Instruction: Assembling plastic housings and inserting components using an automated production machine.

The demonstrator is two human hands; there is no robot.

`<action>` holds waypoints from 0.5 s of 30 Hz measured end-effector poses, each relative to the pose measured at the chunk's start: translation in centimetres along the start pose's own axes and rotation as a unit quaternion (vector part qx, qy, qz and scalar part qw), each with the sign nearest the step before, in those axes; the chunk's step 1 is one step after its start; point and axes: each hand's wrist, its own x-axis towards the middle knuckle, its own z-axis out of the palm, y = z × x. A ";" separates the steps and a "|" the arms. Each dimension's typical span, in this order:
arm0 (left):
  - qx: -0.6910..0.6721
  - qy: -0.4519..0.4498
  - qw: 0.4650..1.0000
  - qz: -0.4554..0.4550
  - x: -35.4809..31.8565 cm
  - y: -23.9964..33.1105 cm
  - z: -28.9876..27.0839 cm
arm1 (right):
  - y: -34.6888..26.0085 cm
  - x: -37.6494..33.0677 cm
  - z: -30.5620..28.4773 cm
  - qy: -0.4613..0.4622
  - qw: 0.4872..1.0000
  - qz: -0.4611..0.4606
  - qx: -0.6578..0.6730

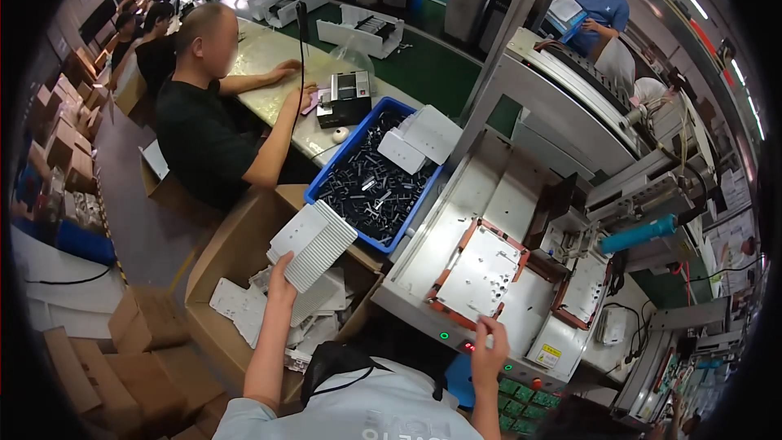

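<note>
My left hand (281, 283) grips the lower edge of a white ribbed plastic panel (316, 246), tilted above a large cardboard box (213, 277). White plastic pieces (239, 307) lie jumbled inside that box. My right hand (489, 352) is raised at the front edge of a machine bed, its fingers loosely bent and apart, with nothing visible in them. Just beyond it, a flat white plate (481, 267) dotted with small dark parts sits in an orange-edged fixture (440, 283).
A blue bin (389, 246) of small black parts, with white panels (419, 140) on top, stands ahead. Left of it, a co-worker (204, 114) sits at a bench. A second fixture (582, 289) and a teal cylinder (639, 234) are at right. Lit buttons (444, 335) line the machine's front.
</note>
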 end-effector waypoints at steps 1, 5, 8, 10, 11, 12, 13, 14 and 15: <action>-0.001 -0.005 1.000 -0.014 0.6 0.1 -0.3 | -1.0 -0.2 1.0 -0.024 0.999 -0.023 -0.001; 0.062 -0.019 0.998 0.026 2.0 -0.1 1.2 | -3.4 -0.8 4.7 -0.113 0.993 -0.034 -0.002; 0.116 -0.082 0.990 -0.001 1.8 0.3 4.5 | -3.7 -1.7 6.2 -0.147 0.988 -0.035 0.020; 0.143 -0.164 0.975 0.039 3.8 -0.4 3.7 | -3.9 -2.1 6.6 -0.129 0.991 -0.032 0.013; 0.171 -0.199 0.962 0.080 3.9 -0.8 4.3 | -3.8 -2.2 6.8 -0.137 0.990 -0.030 0.023; 0.171 -0.209 0.960 0.071 4.2 -1.3 5.1 | -3.7 -2.4 6.7 -0.148 0.988 -0.029 0.035; 0.112 -0.196 0.974 0.013 4.4 -1.6 5.9 | -3.5 -2.6 6.3 -0.139 0.989 -0.025 0.031; 0.051 -0.172 0.983 -0.036 4.2 -1.5 6.6 | -3.3 -2.9 6.1 -0.142 0.989 -0.019 0.028; 0.053 -0.170 0.984 -0.031 4.3 -1.8 7.1 | -3.1 -3.1 6.1 -0.147 0.989 -0.014 0.026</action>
